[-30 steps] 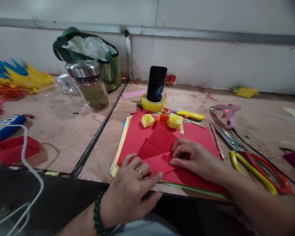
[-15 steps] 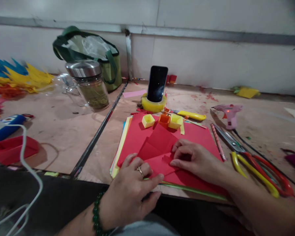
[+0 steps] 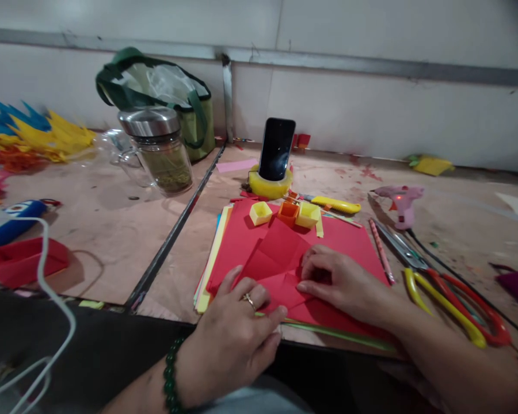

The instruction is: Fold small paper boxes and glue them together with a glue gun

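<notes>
A folded sheet of red paper (image 3: 280, 247) with crease lines lies on a stack of coloured paper (image 3: 349, 236) whose top sheet is also red. My left hand (image 3: 237, 328), with a ring and a green bead bracelet, holds the folded paper down at its lower left, fingers bent over it. At its right side my right hand (image 3: 341, 282) pinches the edge between thumb and fingers; a small flap is turned up beside the thumb. Just beyond stand a pale yellow paper box (image 3: 260, 213), an orange paper box (image 3: 288, 213) and a second yellow box (image 3: 308, 214).
Right of the stack lie scissors (image 3: 414, 259), a pencil (image 3: 382, 253) and a pink glue gun (image 3: 401, 201). Behind it are a yellow cutter knife (image 3: 336, 204) and a phone (image 3: 277, 148) on a tape roll. A glass tea mug (image 3: 164, 161) stands left, near a green bag (image 3: 202, 123).
My right hand has shifted very slightly at the paper's edge, and the small flap sits a little differently. Both hands stay on the red paper; the view has moved slightly.
</notes>
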### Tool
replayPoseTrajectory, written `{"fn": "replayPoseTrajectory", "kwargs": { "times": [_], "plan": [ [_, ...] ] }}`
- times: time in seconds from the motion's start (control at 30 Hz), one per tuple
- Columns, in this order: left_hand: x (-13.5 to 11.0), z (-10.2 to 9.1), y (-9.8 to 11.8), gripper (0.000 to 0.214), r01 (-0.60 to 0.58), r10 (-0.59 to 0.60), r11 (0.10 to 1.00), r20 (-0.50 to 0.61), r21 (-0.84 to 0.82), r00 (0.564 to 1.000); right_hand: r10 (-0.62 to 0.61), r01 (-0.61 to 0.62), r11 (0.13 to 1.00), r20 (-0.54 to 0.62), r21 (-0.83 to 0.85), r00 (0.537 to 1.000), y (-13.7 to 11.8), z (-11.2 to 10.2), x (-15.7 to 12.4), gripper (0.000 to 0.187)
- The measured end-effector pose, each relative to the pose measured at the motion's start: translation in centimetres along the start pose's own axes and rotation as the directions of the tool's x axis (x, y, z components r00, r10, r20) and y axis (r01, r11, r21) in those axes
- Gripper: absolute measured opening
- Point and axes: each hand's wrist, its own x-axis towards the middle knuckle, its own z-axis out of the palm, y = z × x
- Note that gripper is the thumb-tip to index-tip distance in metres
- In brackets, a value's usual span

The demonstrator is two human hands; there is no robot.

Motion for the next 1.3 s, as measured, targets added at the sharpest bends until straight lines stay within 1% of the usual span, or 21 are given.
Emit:
{"fn": "replayPoseTrajectory", "kwargs": {
  "times": [0.03, 0.1, 0.17, 0.2, 0.23, 0.27, 0.33, 0.4, 0.43, 0.53, 0.6, 0.67, 0.73, 0.77, 0.83, 0.93, 1.03, 1.1, 1.13, 1.2, 1.3],
  "plan": [
    [0.0, 0.1, 0.1, 0.023, -0.009, 0.009, 1.0, -0.027, 0.0, 1.0, -0.006, 0.005, 0.999, -0.019, -0.033, 1.0, 0.0, 0.0, -0.1, 0.008],
    [0.2, 0.3, 0.2, 0.024, -0.04, 0.039, 0.999, -0.073, -0.015, 0.997, -0.045, 0.038, 0.993, -0.061, -0.109, 0.997, -0.2, 0.1, -0.5, 0.012],
    [0.5, 0.4, 0.3, 0.023, -0.062, 0.059, 0.997, -0.077, -0.045, 0.995, -0.166, 0.147, 0.969, -0.082, -0.2, 0.983, -0.5, 0.2, -0.8, 0.008],
    [0.8, 0.4, 0.3, 0.02, -0.061, 0.058, 0.996, -0.062, -0.06, 0.996, -0.257, 0.23, 0.94, -0.081, -0.253, 0.963, -0.8, 0.3, -1.0, 0.009],
    [1.0, 0.3, 0.2, 0.017, -0.055, 0.052, 0.996, -0.042, -0.073, 0.998, -0.359, 0.322, 0.896, -0.072, -0.304, 0.931, -1.0, 0.5, -1.2, 0.012],
    [1.1, 0.2, 0.2, 0.012, -0.046, 0.045, 0.995, -0.022, -0.084, 0.999, -0.457, 0.411, 0.841, -0.058, -0.352, 0.887, -1.2, 0.7, -1.4, 0.013],
    [1.4, 0.1, 0.1, 0.007, -0.035, 0.037, 0.994, 0.01, -0.099, 0.999, -0.597, 0.529, 0.728, -0.026, -0.435, 0.801, -1.5, 1.2, -1.8, 0.012],
    [1.6, 0.0, 0.1, 0.007, -0.037, 0.04, 0.994, 0.026, -0.107, 0.999, -0.664, 0.572, 0.647, -0.003, -0.503, 0.748, -1.7, 1.8, -2.3, 0.016],
    [1.6, -0.1, 0.0, 0.007, -0.039, 0.043, 0.993, 0.027, -0.108, 0.999, -0.68, 0.579, 0.617, 0.009, -0.533, 0.733, -1.6, 2.0, -2.5, 0.017],
    [1.6, -0.2, 0.0, 0.007, -0.048, 0.051, 0.994, 0.024, -0.095, 0.998, -0.712, 0.598, 0.557, 0.04, -0.577, 0.701, -1.2, 2.3, -3.0, 0.018],
    [1.6, -0.2, 0.1, 0.009, -0.052, 0.054, 0.995, 0.02, -0.084, 0.998, -0.72, 0.612, 0.546, 0.052, -0.572, 0.692, -0.7, 2.3, -3.2, 0.017],
    [1.6, -0.1, 0.1, 0.012, -0.054, 0.055, 0.995, 0.012, -0.079, 0.998, -0.72, 0.618, 0.554, 0.05, -0.558, 0.692, 0.1, 2.0, -3.5, 0.018],
    [1.5, 0.0, 0.0, 0.014, -0.056, 0.057, 0.995, 0.009, -0.085, 0.998, -0.707, 0.608, 0.573, 0.042, -0.549, 0.706, 1.3, 1.6, -4.0, 0.022],
    [1.5, 0.0, 0.0, 0.014, -0.056, 0.057, 0.994, 0.008, -0.09, 0.998, -0.693, 0.593, 0.587, 0.037, -0.552, 0.72, 2.0, 1.3, -4.3, 0.023],
    [1.4, -0.1, -0.1, 0.014, -0.052, 0.054, 0.994, 0.01, -0.099, 0.999, -0.646, 0.542, 0.615, 0.029, -0.573, 0.763, 3.3, 0.5, -4.9, 0.027],
    [1.5, -0.4, -0.1, 0.011, -0.049, 0.052, 0.993, 0.03, -0.106, 0.998, -0.588, 0.441, 0.636, -0.028, -0.633, 0.808, 4.4, -0.7, -5.8, 0.03],
    [2.0, -0.8, 0.2, 0.013, -0.048, 0.057, 0.996, 0.103, -0.08, 0.993, -0.498, 0.327, 0.673, -0.08, -0.664, 0.863, 4.1, -1.7, -6.4, 0.03],
    [2.7, -0.8, 0.7, 0.016, -0.062, 0.063, 0.998, 0.155, -0.009, 0.986, -0.414, 0.256, 0.71, -0.095, -0.656, 0.905, 3.6, -2.0, -6.5, 0.028],
    [3.2, -0.8, 1.0, 0.015, -0.08, 0.072, 0.996, 0.17, 0.044, 0.983, -0.386, 0.222, 0.724, -0.116, -0.653, 0.915, 3.3, -2.1, -6.5, 0.026],
    [4.0, -0.6, 1.6, 0.014, -0.127, 0.097, 0.98, 0.188, 0.152, 0.977, -0.356, 0.168, 0.735, -0.164, -0.656, 0.92, 2.8, -2.0, -6.4, 0.028],
    [5.1, -0.5, 2.4, 0.026, -0.153, 0.097, 0.96, 0.233, 0.234, 0.968, -0.359, 0.145, 0.724, -0.189, -0.674, 0.914, 2.4, -1.8, -6.0, 0.039]
  ]
}}
